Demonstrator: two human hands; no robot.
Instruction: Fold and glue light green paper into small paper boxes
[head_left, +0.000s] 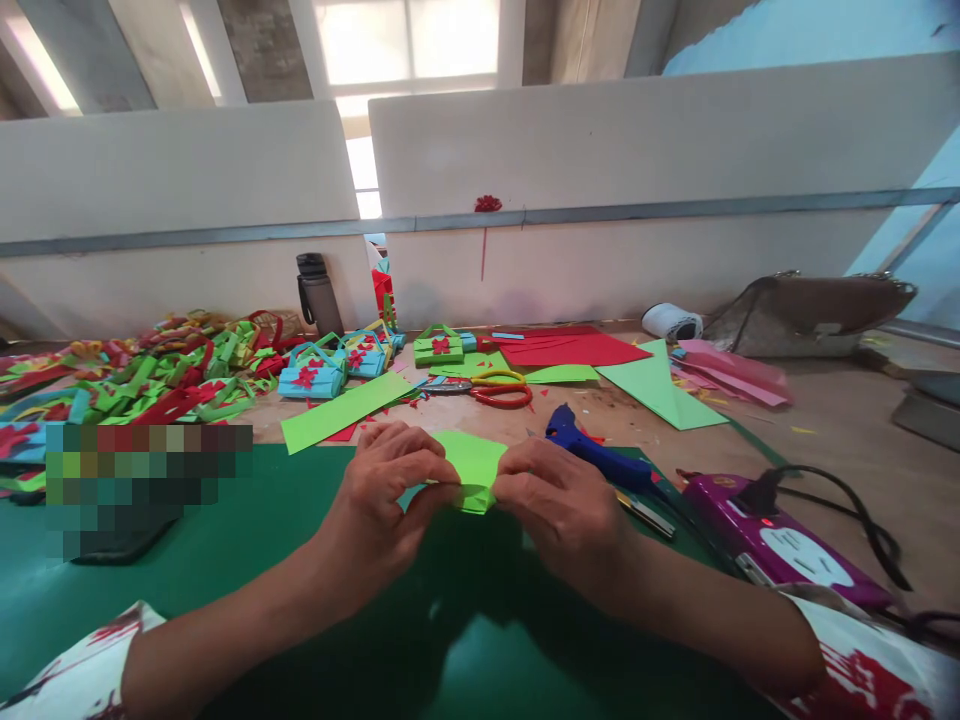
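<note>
While the folded light-green paper piece [471,470] is pinched shut by left hand [382,500] & right hand [559,515] fingertips — crease may be skewed if grip slips, esp. w/ uneven pressure.

Folded paper [472,468]: bright light green. Cutting mat [247,560] at near edge of worktop: dark green. Glue gun [592,450]: blue. Scissors [499,388]: red and yellow handles. Paper sheets [570,347] toward far edge: red. Small paper bags [311,375]: light blue with red flowers. Power strip [780,545] near right edge: purple, white face. Bottle [318,292]: dark grey. Sleeves [877,665]: white with red print.
</note>
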